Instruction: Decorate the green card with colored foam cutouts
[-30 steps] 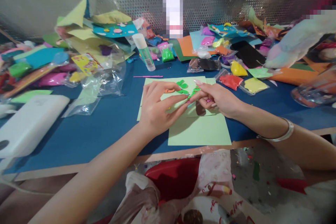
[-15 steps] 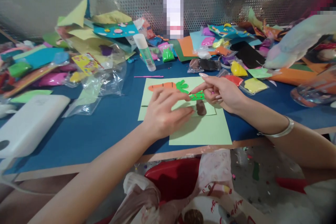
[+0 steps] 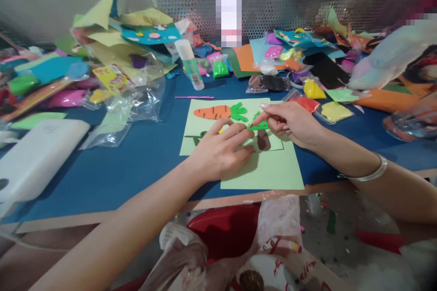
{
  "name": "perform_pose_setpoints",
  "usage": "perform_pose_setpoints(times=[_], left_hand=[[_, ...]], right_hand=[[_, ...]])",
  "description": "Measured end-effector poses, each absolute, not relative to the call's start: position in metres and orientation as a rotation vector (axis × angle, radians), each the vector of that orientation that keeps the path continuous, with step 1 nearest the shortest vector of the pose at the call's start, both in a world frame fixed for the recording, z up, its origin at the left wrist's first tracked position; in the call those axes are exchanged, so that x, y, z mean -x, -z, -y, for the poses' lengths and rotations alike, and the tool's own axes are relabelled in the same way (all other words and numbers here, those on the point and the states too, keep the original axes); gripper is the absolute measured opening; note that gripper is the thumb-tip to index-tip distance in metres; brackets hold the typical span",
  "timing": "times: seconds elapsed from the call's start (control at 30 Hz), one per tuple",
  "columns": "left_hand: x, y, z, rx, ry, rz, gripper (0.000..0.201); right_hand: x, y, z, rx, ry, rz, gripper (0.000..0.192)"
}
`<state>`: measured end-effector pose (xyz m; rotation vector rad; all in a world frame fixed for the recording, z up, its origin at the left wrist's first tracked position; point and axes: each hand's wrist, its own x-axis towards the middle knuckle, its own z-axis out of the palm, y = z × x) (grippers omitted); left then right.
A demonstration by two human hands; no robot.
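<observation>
A light green sheet (image 3: 239, 182) lies in front of me under a smaller piece of the same colour. Flattened modelling clay on it makes an orange carrot (image 3: 212, 112) with dark stripes and green leaves (image 3: 239, 112). Beside it is a tree with a green, red-dotted crown (image 3: 261, 123) and a brown trunk (image 3: 263, 140). My left hand (image 3: 221, 150) rests over the paper, fingers bent and apart, tips by the crown's left edge. With its index finger out, my right hand (image 3: 293, 122) touches the crown. A bit of pink clay (image 3: 280, 121) shows among its curled fingers.
A glue stick (image 3: 190, 64) and a thin pink tool (image 3: 194, 97) are behind the paper. Clay packets, including a yellow one (image 3: 314, 89), and coloured papers line the back. At left lies a white device (image 3: 48, 159) with a cable; a clear cup (image 3: 409, 118) stands right.
My left fingers have drawn down slightly, uncovering more of the carrot and yellow and dark green clay below it. The right index finger stays at the crown. The view has shifted a little.
</observation>
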<state>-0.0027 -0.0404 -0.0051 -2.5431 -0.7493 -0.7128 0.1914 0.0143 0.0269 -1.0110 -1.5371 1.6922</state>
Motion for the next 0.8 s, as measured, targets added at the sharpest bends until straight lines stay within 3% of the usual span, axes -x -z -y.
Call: perform_pose_setpoints(times=[0.8], left_hand=[[0.0003, -0.0007, 0.0468, 2.61, 0.565, 0.643, 0.019]], right_hand=[[-0.1901, -0.0327, -0.0086, 0.987, -1.662, 1.613, 0.032]])
